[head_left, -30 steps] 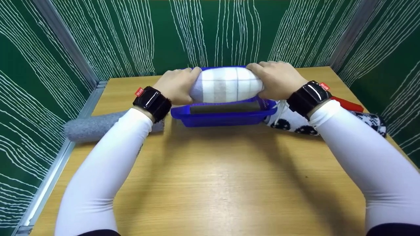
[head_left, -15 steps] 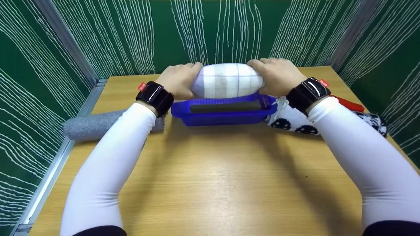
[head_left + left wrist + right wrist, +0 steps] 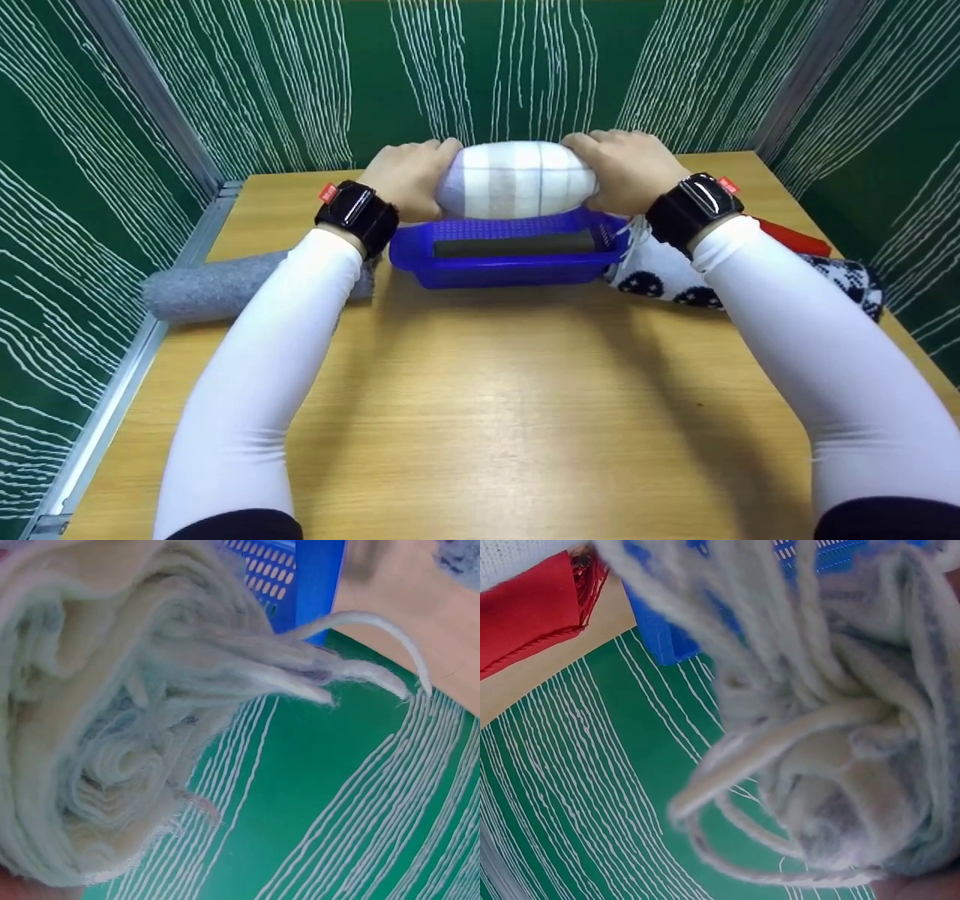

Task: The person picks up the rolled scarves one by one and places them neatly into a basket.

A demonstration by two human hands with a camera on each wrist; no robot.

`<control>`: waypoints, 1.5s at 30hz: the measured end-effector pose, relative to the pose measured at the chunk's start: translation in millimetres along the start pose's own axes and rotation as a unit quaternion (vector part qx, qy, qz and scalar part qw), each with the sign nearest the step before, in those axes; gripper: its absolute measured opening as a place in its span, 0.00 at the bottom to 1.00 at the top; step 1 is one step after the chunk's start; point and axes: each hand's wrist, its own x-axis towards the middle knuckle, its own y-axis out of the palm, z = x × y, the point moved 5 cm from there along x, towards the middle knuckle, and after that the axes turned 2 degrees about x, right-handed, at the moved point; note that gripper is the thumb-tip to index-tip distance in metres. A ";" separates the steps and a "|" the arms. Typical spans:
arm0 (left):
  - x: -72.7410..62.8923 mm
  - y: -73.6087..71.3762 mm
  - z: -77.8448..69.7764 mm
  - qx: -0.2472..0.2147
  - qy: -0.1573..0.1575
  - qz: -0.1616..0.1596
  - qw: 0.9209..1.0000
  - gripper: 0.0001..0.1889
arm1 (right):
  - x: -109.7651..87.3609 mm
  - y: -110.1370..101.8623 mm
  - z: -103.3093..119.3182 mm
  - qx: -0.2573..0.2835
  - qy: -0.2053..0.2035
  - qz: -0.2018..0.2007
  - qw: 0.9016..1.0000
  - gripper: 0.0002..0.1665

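A rolled plaid scarf, white with beige and lilac checks, is held up level above a blue plastic basket. My left hand grips its left end and my right hand its right end, thumbs on the near side. The left wrist view shows the spiralled end of the scarf roll with loose fringe strands. Twisted tassels hang from the scarf's other end in the right wrist view. Inside the basket lies a dark olive roll.
A grey fuzzy roll lies left of the basket, partly behind the left sleeve. To the right are a white roll with black patterns and a red fringed cloth, partly behind the right arm. Green walls enclose the wooden table.
Both hands have raised the scarf a little, away from the basket, so more of the basket's inside and the olive roll shows. The other rolls have stayed in place.
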 end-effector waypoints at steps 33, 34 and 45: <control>23.0 23.7 10.5 -0.005 -0.016 -0.002 1.000 0.40 | 20.8 27.7 -22.7 0.020 0.033 0.035 0.999 0.48; 23.5 24.7 10.9 -0.005 -0.017 -0.001 1.000 0.40 | 21.2 28.6 -23.2 0.021 0.034 0.035 0.999 0.48; 33.6 36.1 16.4 -0.014 -0.026 0.002 1.000 0.37 | 26.0 34.9 -25.7 0.029 0.043 0.036 0.998 0.45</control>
